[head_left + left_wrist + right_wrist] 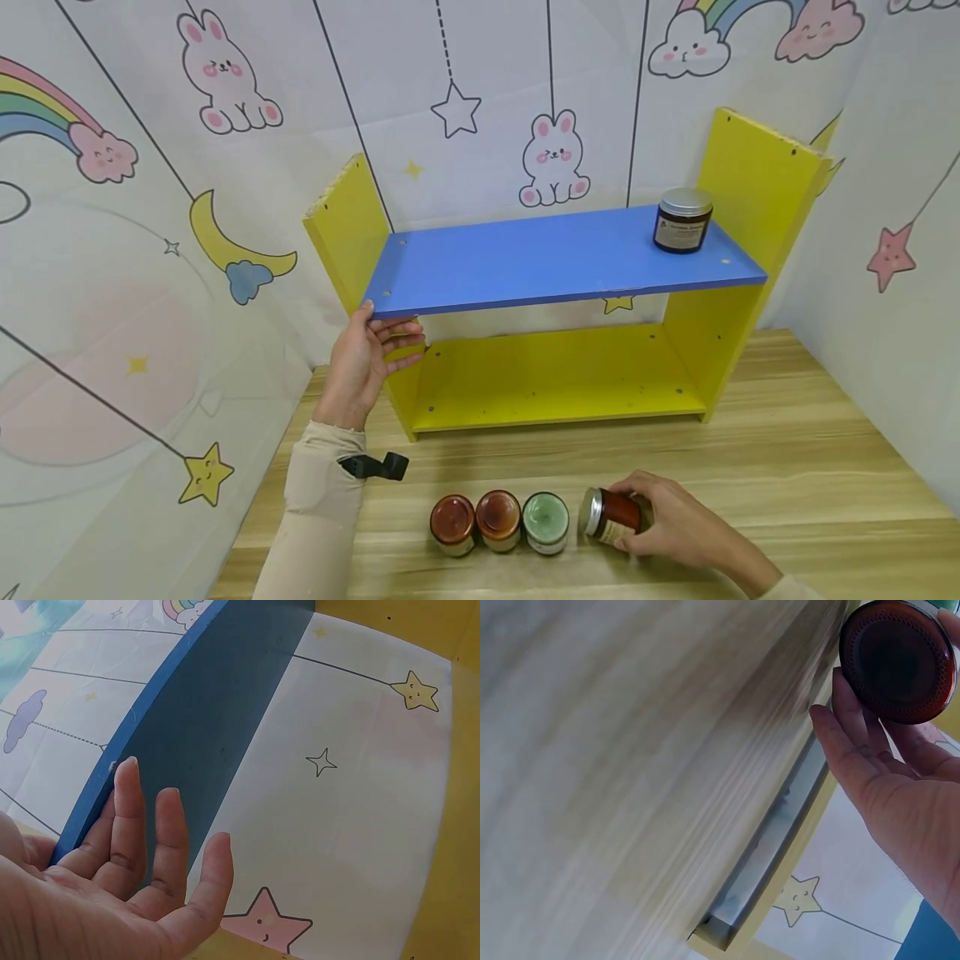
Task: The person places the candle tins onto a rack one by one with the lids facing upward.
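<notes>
My left hand [358, 358] is at the left front corner of the blue shelf board [525, 258], its thumb on top and its fingers underneath. In the left wrist view, the fingers [169, 847] stretch out below the board. My right hand [671, 521] grips an amber glass candle jar [621, 510] with a silver lid, tipped on its side just above or on the table. In the right wrist view the jar's dark round base [896, 664] faces the camera. To its left stand a green jar [546, 521] and two reddish-brown jars [498, 518], bases up.
The blue board spans a yellow shelf unit [540, 375] on the wood-patterned table [817, 442]. A dark lidded jar [682, 221] stands upright at the board's right end. Behind hangs a cartoon-printed cloth [480, 167].
</notes>
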Available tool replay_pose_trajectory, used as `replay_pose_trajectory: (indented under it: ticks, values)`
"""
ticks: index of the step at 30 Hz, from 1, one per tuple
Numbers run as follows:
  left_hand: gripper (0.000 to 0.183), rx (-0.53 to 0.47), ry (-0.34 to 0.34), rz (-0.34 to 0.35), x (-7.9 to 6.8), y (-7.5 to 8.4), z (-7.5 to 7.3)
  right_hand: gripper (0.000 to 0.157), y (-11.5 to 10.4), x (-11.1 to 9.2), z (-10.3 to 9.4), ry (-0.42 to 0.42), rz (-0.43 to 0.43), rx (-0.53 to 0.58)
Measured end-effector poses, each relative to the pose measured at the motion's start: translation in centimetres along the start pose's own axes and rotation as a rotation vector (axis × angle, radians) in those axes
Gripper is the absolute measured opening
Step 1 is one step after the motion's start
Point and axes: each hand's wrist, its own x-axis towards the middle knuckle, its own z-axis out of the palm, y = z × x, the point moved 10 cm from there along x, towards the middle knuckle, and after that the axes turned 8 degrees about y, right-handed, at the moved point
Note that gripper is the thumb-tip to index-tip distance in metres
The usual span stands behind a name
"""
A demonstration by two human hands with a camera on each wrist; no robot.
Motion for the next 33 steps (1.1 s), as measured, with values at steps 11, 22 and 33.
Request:
replay_pose_trajectory:
  ticks: [11,22,33]
  values:
    - [0.058,0.006,0.003,0.007,0.0,0.1,-0.01,0.061,0.24,0.16,0.03,-0.036,0.042,0.02]
    - [0.059,0.007,-0.002,0.011,-0.07,0.12,-0.01,0.064,0.29,0.09,0.13,-0.028,0.032,0.049]
    - [0.06,0.013,-0.004,0.011,-0.01,0.08,0.02,0.071,0.25,0.13,-0.13,0.006,0.0,0.03]
